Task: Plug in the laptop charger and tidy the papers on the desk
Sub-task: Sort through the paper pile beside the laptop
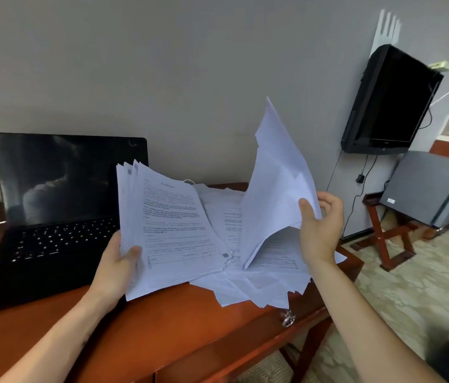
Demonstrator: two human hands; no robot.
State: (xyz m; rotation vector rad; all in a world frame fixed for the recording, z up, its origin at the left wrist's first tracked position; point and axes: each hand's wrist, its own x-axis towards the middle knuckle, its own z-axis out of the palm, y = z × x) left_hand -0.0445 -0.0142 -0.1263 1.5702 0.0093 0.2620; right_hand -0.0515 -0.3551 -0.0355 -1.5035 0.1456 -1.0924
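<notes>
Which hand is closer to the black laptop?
Left. The left hand is right beside the laptop keyboard, gripping a stack of papers. The right hand is farther off, across the stack, gripping some lifted sheets.

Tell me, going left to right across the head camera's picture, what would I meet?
First the laptop → left hand → printed stack it holds → raised sheets → right hand gripping them → wall television → grey cabinet.

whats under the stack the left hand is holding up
More loose printed sheets lie spread on the wooden desk beneath the stack gripped by the left hand. Whatever sits under those sheets is covered.
</notes>
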